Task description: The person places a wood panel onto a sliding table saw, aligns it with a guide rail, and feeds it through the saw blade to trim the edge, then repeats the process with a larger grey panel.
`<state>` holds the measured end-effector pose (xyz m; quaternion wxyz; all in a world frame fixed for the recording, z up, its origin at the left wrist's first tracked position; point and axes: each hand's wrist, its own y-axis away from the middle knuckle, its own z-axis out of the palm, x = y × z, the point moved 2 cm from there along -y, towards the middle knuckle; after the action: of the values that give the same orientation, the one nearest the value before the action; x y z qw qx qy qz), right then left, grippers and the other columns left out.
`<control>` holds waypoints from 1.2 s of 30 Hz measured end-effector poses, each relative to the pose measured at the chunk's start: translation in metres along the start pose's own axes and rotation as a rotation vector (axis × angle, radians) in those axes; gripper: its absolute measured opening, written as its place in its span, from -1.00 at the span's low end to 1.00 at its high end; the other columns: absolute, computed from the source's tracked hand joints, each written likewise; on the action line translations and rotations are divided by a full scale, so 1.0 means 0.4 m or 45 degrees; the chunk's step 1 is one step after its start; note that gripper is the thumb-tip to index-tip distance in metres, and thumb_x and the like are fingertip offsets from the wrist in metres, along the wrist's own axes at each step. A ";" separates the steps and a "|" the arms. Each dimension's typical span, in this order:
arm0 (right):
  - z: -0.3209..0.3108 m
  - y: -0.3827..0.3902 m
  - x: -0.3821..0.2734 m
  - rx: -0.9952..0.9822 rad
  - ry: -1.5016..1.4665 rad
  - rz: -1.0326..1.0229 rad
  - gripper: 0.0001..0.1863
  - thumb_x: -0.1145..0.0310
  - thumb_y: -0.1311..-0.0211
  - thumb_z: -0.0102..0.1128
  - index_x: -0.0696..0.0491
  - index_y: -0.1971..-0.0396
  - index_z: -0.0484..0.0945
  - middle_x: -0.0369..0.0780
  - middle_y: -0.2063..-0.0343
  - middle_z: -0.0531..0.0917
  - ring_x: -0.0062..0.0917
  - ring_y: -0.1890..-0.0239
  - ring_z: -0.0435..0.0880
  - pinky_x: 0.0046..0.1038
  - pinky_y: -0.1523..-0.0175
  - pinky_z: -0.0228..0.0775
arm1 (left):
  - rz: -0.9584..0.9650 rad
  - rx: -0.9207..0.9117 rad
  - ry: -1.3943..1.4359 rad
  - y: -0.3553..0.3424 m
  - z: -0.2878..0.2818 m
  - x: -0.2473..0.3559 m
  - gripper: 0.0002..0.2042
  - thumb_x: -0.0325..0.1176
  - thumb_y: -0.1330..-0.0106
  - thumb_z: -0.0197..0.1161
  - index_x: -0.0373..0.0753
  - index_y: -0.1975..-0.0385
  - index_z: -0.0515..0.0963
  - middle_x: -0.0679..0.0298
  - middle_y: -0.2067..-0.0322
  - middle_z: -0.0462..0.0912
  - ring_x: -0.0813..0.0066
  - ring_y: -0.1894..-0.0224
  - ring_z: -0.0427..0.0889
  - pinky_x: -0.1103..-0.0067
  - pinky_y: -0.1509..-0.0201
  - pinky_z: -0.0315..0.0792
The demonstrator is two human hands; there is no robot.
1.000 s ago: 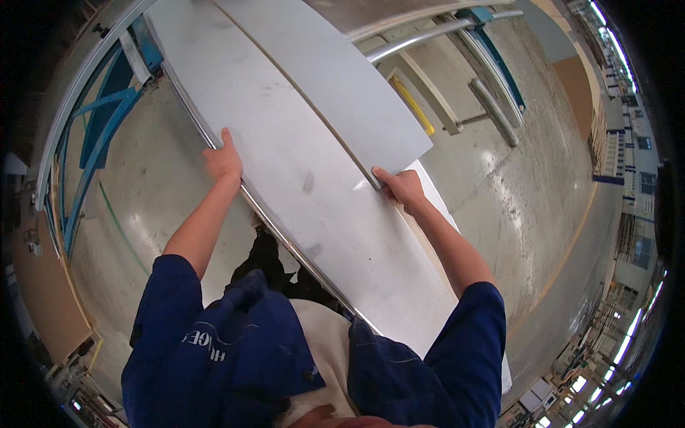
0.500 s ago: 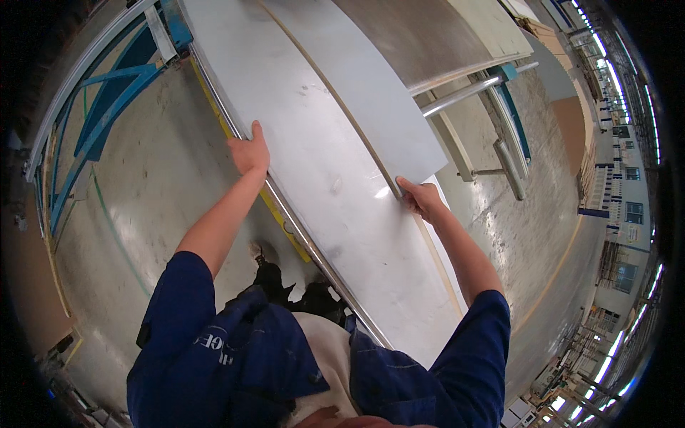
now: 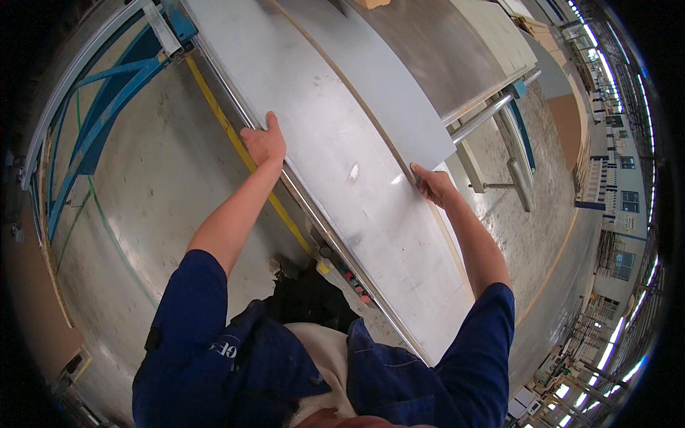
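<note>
A long grey panel (image 3: 385,85) with a thin brownish edge lies lengthwise on the pale metal table (image 3: 342,192). At its near corner my right hand (image 3: 434,185) is closed on the panel, thumb on top along the edge and the other fingers mostly hidden. My left hand (image 3: 266,145) grips the table's left edge, beside the shiny metal rail (image 3: 321,222). Its thumb points away from me over the top, and its fingers curl over the side.
Blue steel framework (image 3: 107,114) stands at the left. A yellow floor strip (image 3: 235,139) runs beside the rail, near several coloured buttons (image 3: 357,285). Beyond the panel are a brownish surface (image 3: 442,57), a metal tube (image 3: 481,121) and stacked boards (image 3: 581,143).
Both hands keep their holds and appear slightly farther right and higher in view. The yellow strip shows farther from the rail. Buttons below the rail and an orange-brown block at the top have come into view.
</note>
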<state>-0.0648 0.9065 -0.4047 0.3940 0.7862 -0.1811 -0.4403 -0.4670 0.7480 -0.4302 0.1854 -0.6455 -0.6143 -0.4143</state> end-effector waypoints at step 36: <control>0.435 -0.278 -0.587 -0.033 0.031 -0.047 -0.45 -0.07 -0.04 0.65 0.08 0.63 0.54 -0.30 0.67 0.52 -0.64 0.72 0.41 -0.54 0.66 0.17 | -0.050 0.117 0.059 -0.760 0.099 0.208 -0.12 0.33 -0.39 0.08 -0.64 -0.10 0.41 -0.31 -0.08 0.59 -0.19 -0.12 0.61 0.14 -0.25 0.46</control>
<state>-0.3454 1.0442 -0.4147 0.3982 0.7896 -0.1559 -0.4401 -0.7509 0.8844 -0.4719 0.2209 -0.6144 -0.6407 -0.4040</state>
